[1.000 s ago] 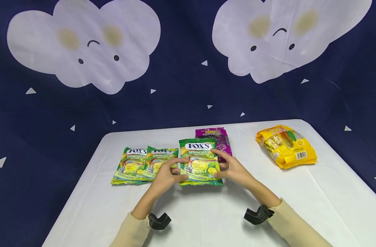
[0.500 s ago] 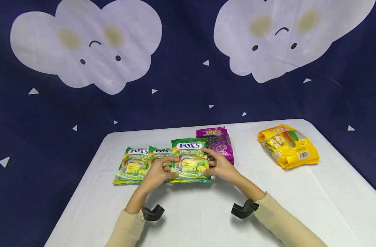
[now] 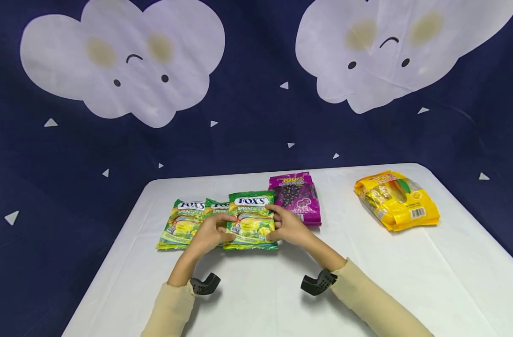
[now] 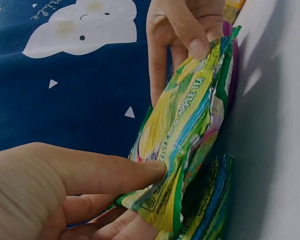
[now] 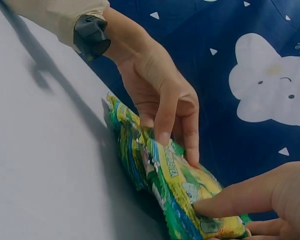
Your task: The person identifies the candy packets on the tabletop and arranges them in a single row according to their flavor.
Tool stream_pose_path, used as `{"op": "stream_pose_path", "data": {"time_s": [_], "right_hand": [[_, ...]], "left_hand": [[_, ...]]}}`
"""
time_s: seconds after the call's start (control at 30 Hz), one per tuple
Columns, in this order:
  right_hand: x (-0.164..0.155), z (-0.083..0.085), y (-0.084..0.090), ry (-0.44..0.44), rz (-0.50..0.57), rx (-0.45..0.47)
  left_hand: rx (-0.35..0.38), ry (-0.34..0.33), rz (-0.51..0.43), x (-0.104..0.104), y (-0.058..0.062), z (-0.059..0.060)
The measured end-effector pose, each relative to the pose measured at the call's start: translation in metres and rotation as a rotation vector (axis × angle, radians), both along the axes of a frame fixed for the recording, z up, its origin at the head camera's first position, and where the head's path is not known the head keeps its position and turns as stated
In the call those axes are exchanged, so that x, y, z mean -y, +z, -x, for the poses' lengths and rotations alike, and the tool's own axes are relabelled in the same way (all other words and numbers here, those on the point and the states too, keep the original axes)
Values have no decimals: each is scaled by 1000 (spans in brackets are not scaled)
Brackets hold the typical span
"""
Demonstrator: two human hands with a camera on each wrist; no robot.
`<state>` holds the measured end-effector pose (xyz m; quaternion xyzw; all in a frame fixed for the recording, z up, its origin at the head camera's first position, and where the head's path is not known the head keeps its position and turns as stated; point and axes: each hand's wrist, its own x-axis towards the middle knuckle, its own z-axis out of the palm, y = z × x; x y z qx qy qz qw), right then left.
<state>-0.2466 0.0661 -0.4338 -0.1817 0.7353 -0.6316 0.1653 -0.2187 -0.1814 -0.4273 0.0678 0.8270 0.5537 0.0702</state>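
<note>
While both hands pinch the green candy bag [image 3: 251,220] by its side edges, it sits just above the white table [image 3: 282,299], overlapping the two matching green bags [image 3: 185,223] on its left. Left hand [image 3: 208,235] thumb on front, fingers behind; right hand [image 3: 284,226] likewise. Step looks like placing onto the green row. Next move likely calls for lowering it flat, then letting go. Purple bag [image 3: 297,196] sits just behind, yellow bag [image 3: 396,200] well apart.

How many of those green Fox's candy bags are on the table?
3 show. One green bag is held up between the left hand and right hand. A second lies flat at the far left, and a third peeks out between them. More could be hidden underneath.
</note>
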Motion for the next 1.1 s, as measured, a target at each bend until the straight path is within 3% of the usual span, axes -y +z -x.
{"op": "stream_pose_path", "data": {"time_s": [0.1,0.27,0.5,0.77,1.1], "right_hand": [[2,-1,1,7,-3,25],[1,-2,4,-32,-93,-11],[-2,-1,8,-111,-307,-105],[-3,-1,11,-100,-563,-239],[0,-1,7,-76,-668,-300]], "left_hand": [[-29,14,15,-2,-1,0],[-68,39,46,-9,-5,1],[-106,49,15,-18,-12,1],[-155,57,55,-24,-21,0],[-236,46,162,-28,-27,-1]]}}
